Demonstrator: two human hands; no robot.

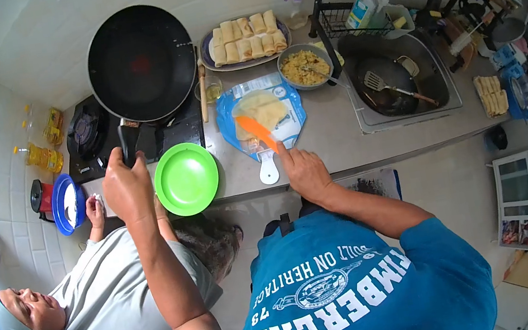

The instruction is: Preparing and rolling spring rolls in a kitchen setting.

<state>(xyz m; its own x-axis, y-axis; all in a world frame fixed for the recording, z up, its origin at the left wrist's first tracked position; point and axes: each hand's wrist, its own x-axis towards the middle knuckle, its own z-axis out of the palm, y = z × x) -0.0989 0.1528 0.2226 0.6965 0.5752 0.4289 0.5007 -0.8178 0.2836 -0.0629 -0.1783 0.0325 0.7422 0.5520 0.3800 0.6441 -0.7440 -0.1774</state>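
Note:
My left hand (pixel 128 189) grips the black handle of a large non-stick frying pan (pixel 141 62), raised and tilted over the gas stove (pixel 171 135). My right hand (pixel 303 169) holds an orange spatula (pixel 257 132), its blade touching thin pale wrappers (pixel 263 108) on a blue-and-white sheet. Under that sheet, a white handle (pixel 269 172) sticks out towards me. Between my hands lies a green plate (pixel 186 179) with nothing on it. A bowl of yellow filling (pixel 305 66) with a spoon stands behind the wrappers, and rolled pastries (pixel 249 38) fill an oval plate (pixel 248 64) by the wall.
At left, another person (pixel 104 299) stands close, hands near a blue bowl (pixel 63 204) and the green plate. Oil bottles (pixel 42 157) stand beside the stove. A wooden stick (pixel 203 91) lies near a small glass bowl (pixel 213 88). The sink (pixel 442 79) at right holds a dark pan and a slotted turner.

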